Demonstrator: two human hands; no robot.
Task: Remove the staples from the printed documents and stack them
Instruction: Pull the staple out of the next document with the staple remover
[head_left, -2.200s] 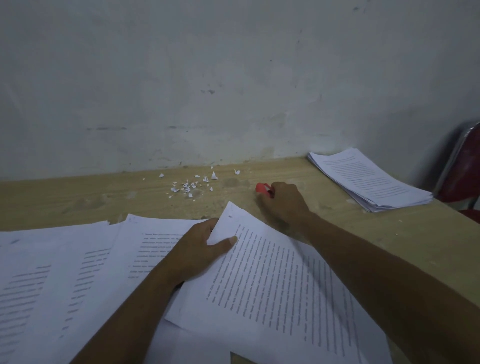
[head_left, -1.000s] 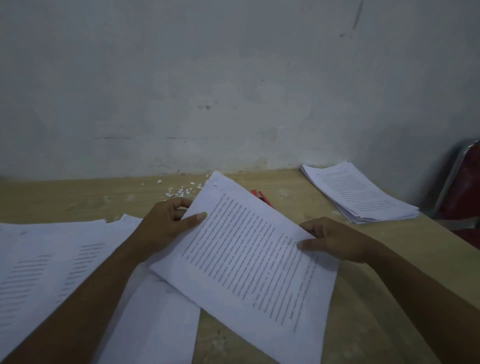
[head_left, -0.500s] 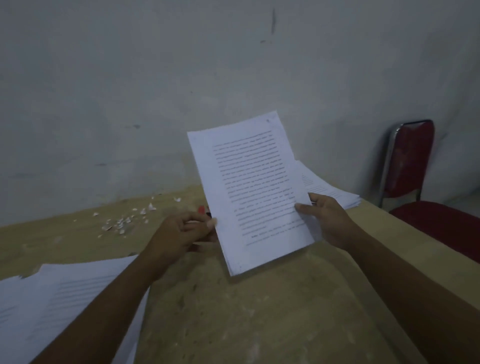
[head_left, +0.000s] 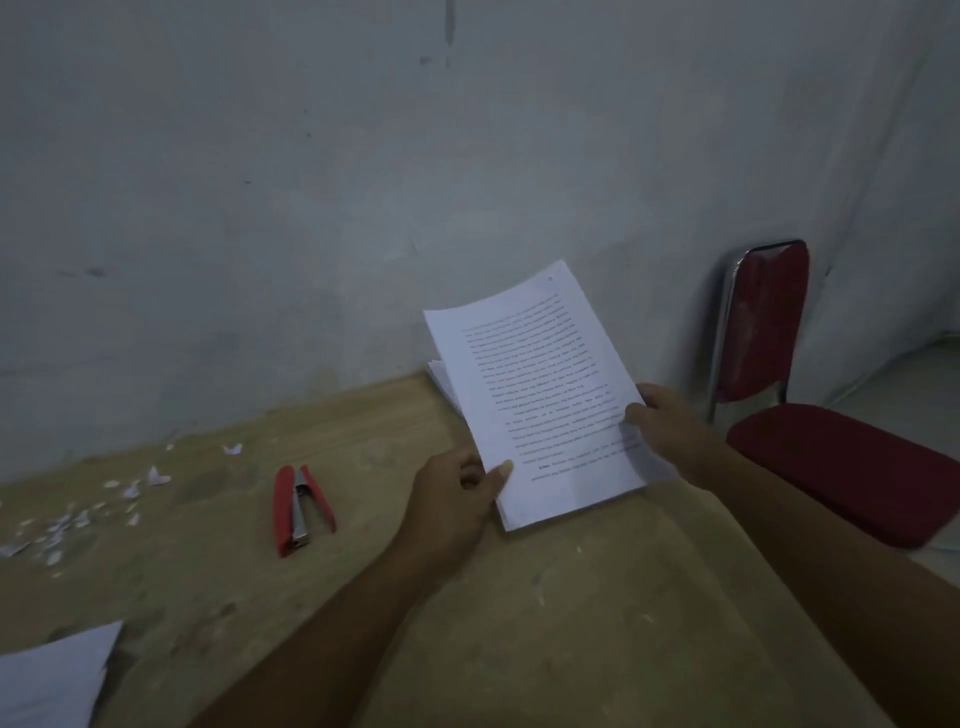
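Observation:
Both hands hold a printed document (head_left: 540, 395) above the far right part of the wooden table (head_left: 519, 623). My left hand (head_left: 457, 499) pinches its lower left edge with the thumb on top. My right hand (head_left: 670, 426) grips its right edge. Beneath the held sheets, the corner of the stacked pile (head_left: 441, 382) peeks out on the left; the rest of it is hidden. A red stapler (head_left: 298, 512) lies open on the table, left of my left hand.
Torn paper scraps (head_left: 78, 514) litter the table at the far left by the grey wall. More printed sheets (head_left: 52, 675) show at the bottom left corner. A red chair (head_left: 810, 415) with a metal frame stands right of the table.
My right hand left the red stapler and took the document's right edge. Both hands lifted the document off the left sheets and carried it right, over the pile.

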